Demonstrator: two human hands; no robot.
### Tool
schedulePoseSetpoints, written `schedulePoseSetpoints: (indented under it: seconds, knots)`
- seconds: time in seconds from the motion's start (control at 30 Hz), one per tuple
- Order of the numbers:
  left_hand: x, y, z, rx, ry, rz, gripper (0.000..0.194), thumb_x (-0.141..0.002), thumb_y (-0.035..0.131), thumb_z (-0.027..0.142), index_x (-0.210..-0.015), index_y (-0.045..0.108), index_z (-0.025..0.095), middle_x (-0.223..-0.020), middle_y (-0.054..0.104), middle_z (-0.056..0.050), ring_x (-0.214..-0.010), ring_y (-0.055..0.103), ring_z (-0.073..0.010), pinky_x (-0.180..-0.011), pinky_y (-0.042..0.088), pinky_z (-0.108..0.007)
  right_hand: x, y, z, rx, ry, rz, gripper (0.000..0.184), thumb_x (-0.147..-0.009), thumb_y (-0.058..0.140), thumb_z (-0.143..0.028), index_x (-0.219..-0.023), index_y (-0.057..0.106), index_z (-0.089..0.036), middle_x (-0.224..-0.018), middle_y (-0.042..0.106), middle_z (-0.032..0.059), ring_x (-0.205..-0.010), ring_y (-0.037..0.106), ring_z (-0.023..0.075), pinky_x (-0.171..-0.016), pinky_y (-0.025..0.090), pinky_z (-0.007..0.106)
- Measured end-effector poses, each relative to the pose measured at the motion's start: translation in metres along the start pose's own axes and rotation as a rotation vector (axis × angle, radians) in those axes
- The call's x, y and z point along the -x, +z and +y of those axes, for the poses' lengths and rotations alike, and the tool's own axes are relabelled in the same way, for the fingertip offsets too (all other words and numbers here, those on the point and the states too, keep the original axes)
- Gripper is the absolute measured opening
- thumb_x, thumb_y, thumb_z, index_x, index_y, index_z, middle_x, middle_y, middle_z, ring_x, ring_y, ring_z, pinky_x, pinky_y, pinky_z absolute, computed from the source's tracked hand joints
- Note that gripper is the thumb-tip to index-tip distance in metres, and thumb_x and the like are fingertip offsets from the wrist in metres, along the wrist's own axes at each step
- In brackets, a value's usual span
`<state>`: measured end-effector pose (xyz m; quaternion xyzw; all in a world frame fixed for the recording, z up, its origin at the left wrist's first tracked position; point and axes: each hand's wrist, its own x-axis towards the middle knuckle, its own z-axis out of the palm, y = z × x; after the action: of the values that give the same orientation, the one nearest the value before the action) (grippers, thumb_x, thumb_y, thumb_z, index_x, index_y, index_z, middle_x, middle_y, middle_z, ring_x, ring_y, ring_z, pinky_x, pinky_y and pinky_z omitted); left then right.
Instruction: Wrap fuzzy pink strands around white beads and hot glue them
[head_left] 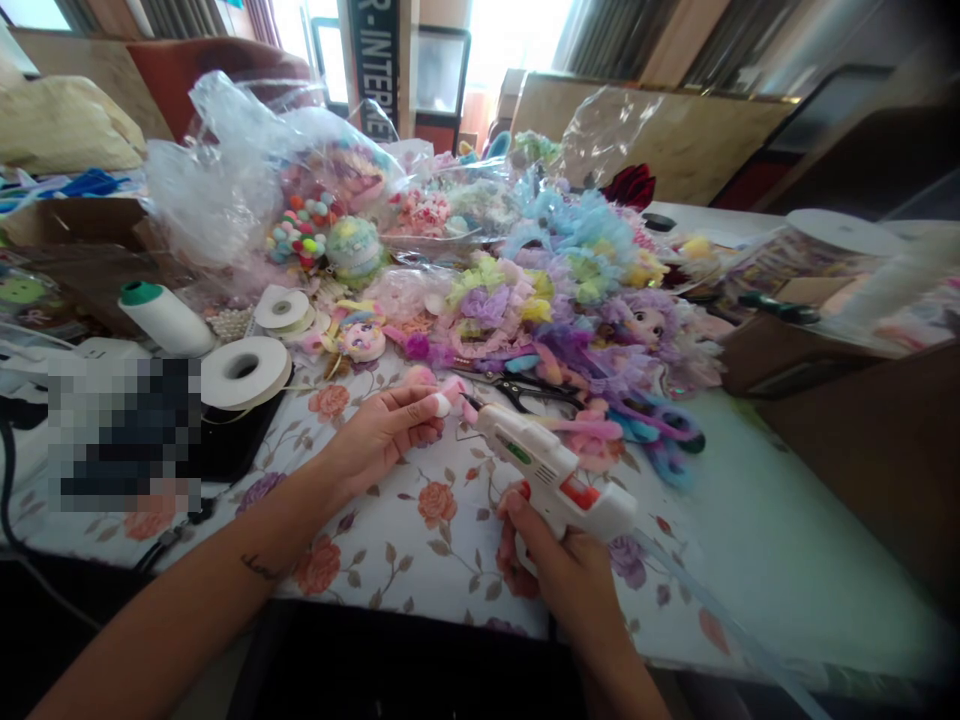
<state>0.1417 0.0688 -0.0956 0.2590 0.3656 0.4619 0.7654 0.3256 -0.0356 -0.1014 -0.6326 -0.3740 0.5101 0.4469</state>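
Note:
In my right hand (pixel 551 545) is a white hot glue gun (pixel 536 455) with a red trigger, its dark nozzle pointing to the upper left. A clear glue stick (pixel 720 605) trails out of its back end. My left hand (pixel 397 425) pinches a small fuzzy pink piece (pixel 452 388), whose exact kind I cannot make out. The nozzle tip is at or very close to this piece; contact is unclear. Just behind them lie black-handled scissors (pixel 536 393), partly under fluffy pastel strips (pixel 592 428).
White ribbon spools (pixel 259 365) and a thread cone (pixel 169 320) stand at the left. A doll face (pixel 360 338), a purple-haired doll (pixel 646 325), tulle flowers (pixel 487 300) and plastic bags (pixel 217 170) heap up at the back. A cardboard box (pixel 870 430) borders the right side.

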Motion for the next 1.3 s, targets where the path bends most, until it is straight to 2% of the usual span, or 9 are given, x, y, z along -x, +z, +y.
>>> schedulePoseSetpoints:
  seconds: [0.17,0.3,0.5,0.9,1.13,1.3]
  knots:
    - [-0.0002,0.0007,0.0004,-0.002,0.008,-0.012,0.031,-0.06,0.091,0.022,-0.084,0.076,0.009,-0.074,0.07,-0.003,-0.062,0.063,-0.0073,-0.059,0.053,-0.016,0.0002,0.0002,0.0003,0.023,-0.01,-0.007,0.034,-0.079,0.066,-0.052,-0.073,0.059,-0.02,-0.046,0.055,-0.0019,-0.036,0.047,0.0109,-0.034,0.037,0.021]
    - [-0.0005,0.0004,0.0005,-0.008,0.001,-0.008,0.033,-0.059,0.092,0.023,-0.084,0.076,0.01,-0.074,0.07,-0.003,-0.062,0.063,-0.0077,-0.059,0.053,-0.016,0.0001,0.0019,-0.0022,-0.002,0.016,0.016,0.036,-0.078,0.065,-0.053,-0.071,0.059,-0.019,-0.046,0.055,-0.0023,-0.034,0.045,0.0098,-0.033,0.034,0.02]
    - [-0.0002,-0.0005,0.0,-0.023,-0.004,-0.026,0.023,-0.066,0.088,0.019,-0.084,0.075,0.01,-0.074,0.07,-0.003,-0.062,0.062,-0.0075,-0.061,0.052,-0.017,0.0009,0.0038,-0.0055,-0.03,0.029,0.026,0.035,-0.078,0.066,-0.053,-0.072,0.059,-0.019,-0.047,0.055,-0.0027,-0.034,0.044,0.0092,-0.033,0.033,0.02]
    - [-0.0005,-0.0003,0.0,-0.032,-0.006,-0.02,0.029,-0.063,0.089,0.02,-0.086,0.076,0.011,-0.076,0.07,-0.003,-0.063,0.062,-0.0073,-0.061,0.052,-0.017,-0.002,-0.0004,0.0008,0.037,0.013,-0.027,0.036,-0.079,0.064,-0.054,-0.072,0.06,-0.019,-0.047,0.056,-0.0016,-0.036,0.047,0.0108,-0.034,0.036,0.021]
    - [0.0,0.0005,-0.0002,-0.038,-0.003,-0.017,0.036,-0.058,0.092,0.024,-0.087,0.076,0.01,-0.075,0.07,-0.003,-0.062,0.062,-0.0077,-0.06,0.051,-0.017,-0.0005,0.0027,-0.006,-0.009,0.035,0.009,0.036,-0.079,0.064,-0.054,-0.072,0.059,-0.019,-0.047,0.054,-0.0032,-0.033,0.045,0.0096,-0.032,0.033,0.02]
    - [0.0008,0.0005,-0.0003,-0.049,0.003,-0.038,0.03,-0.063,0.089,0.023,-0.088,0.077,0.011,-0.078,0.071,-0.004,-0.064,0.062,-0.0079,-0.061,0.051,-0.018,-0.0006,0.0028,-0.0065,0.004,0.038,0.001,0.036,-0.079,0.065,-0.054,-0.074,0.059,-0.019,-0.047,0.055,-0.0034,-0.032,0.046,0.0101,-0.032,0.034,0.02]
